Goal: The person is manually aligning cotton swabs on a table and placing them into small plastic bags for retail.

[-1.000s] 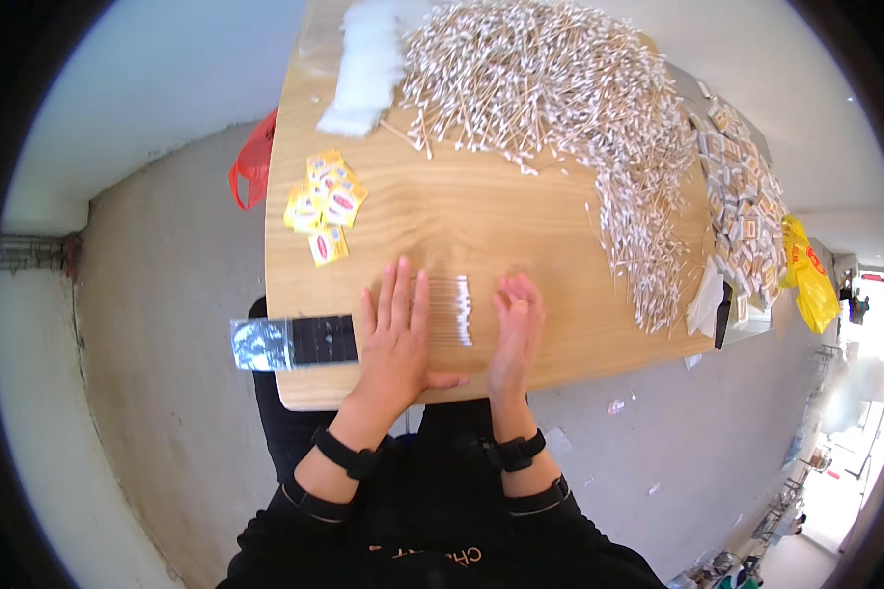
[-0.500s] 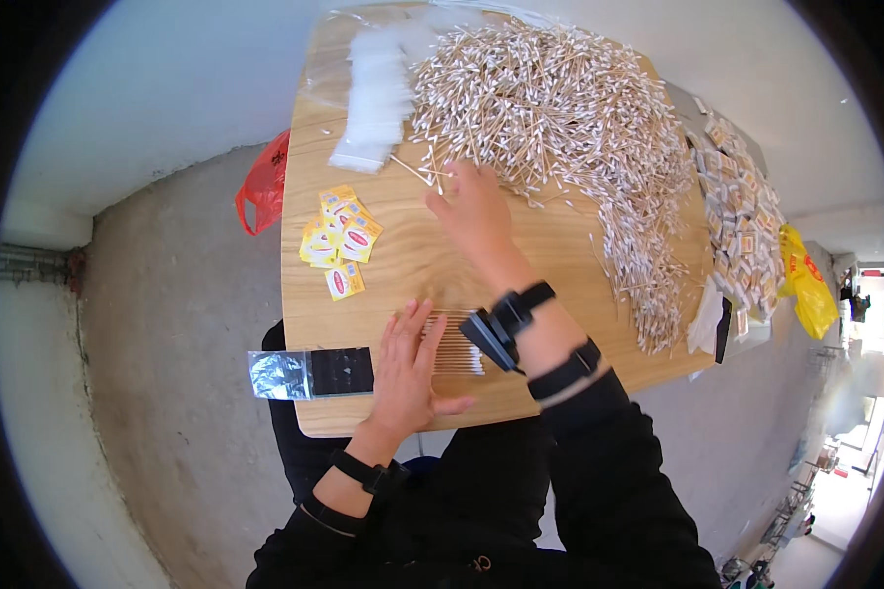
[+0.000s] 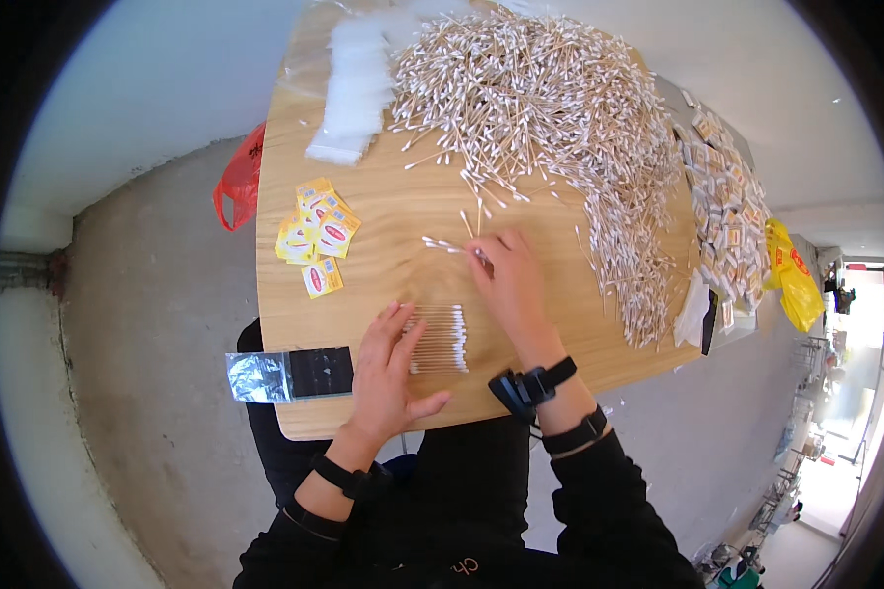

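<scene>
My right hand (image 3: 513, 287) pinches a few cotton swabs (image 3: 444, 245) between thumb and fingers, their white tips sticking out to the left. My left hand (image 3: 381, 375) lies with fingers stretched and thumb apart, at the left end of a neat row of cotton swabs (image 3: 442, 339). Side by side, these swabs point left to right, and the hand hides their left ends. Beyond my right hand spreads a big loose heap of cotton swabs (image 3: 530, 98) with wooden sticks, running down the table's right side.
Yellow printed cards (image 3: 316, 231) lie at the left, below a stack of clear plastic bags (image 3: 352, 98). A black and clear packet (image 3: 290, 374) overhangs the table's left edge. Many filled packs (image 3: 727, 206) are heaped at the right by a yellow bag (image 3: 794, 275); a red bag (image 3: 238, 182) hangs left.
My right hand has come back from the edge of the heap toward the row, now pinching a few cotton swabs. My left hand stays at the row. The whole view has shifted slightly.
</scene>
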`<state>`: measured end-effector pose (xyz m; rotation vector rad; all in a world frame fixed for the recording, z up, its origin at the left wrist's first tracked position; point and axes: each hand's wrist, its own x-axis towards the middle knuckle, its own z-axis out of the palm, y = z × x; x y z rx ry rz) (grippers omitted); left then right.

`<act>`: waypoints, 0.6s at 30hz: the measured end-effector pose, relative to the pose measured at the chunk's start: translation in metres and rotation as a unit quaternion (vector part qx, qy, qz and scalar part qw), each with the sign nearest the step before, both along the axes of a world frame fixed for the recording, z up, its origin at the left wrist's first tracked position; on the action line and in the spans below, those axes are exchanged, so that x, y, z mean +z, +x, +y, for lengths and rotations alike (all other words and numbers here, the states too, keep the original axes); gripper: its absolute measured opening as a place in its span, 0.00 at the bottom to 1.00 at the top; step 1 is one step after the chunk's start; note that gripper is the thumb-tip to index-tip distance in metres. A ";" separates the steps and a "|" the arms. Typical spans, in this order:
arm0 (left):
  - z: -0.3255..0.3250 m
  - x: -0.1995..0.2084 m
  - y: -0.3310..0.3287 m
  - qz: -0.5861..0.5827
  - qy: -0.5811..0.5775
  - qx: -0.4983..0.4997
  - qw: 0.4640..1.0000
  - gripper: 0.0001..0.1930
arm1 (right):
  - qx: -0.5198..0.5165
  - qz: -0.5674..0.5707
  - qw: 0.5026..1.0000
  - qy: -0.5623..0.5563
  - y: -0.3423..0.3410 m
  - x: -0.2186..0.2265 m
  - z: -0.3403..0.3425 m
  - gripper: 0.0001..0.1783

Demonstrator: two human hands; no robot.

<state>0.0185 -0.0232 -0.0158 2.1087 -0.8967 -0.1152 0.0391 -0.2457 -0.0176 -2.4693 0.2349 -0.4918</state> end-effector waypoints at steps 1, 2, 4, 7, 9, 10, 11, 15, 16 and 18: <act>-0.001 -0.001 0.001 -0.004 -0.001 0.000 1.000 0.40 | -0.001 0.002 1.000 -0.001 -0.008 -0.002 0.000 0.06; -0.001 -0.001 0.001 -0.008 0.000 0.001 1.000 0.40 | -0.013 -0.014 0.999 0.050 -0.015 -0.005 0.001 0.08; -0.003 0.001 0.000 -0.007 0.005 0.000 1.000 0.39 | -0.024 -0.029 0.994 0.104 -0.020 -0.004 0.005 0.09; -0.005 0.002 0.000 -0.010 0.020 0.001 1.000 0.38 | -0.195 -0.057 0.963 0.180 -0.015 0.001 0.009 0.10; -0.007 0.003 0.000 -0.013 0.030 0.002 0.999 0.38 | -0.152 0.022 0.988 0.001 -0.005 -0.003 0.002 0.10; -0.008 0.003 0.000 -0.017 0.047 -0.001 0.999 0.38 | -0.151 0.022 0.988 0.001 -0.001 -0.005 -0.002 0.10; -0.008 0.002 -0.001 -0.020 0.063 -0.003 0.998 0.38 | -0.122 0.032 0.991 0.044 0.004 -0.007 -0.004 0.10; -0.006 0.005 -0.001 -0.032 0.073 -0.001 0.997 0.38 | 0.009 0.136 0.975 0.173 0.005 0.002 -0.006 0.07; -0.007 0.006 -0.001 -0.036 0.072 -0.002 0.997 0.38 | 0.011 0.137 0.975 0.174 0.002 -0.002 -0.008 0.07; -0.009 0.005 -0.002 -0.040 0.073 -0.004 0.997 0.38 | 0.024 0.050 0.973 0.226 -0.007 -0.013 -0.011 0.08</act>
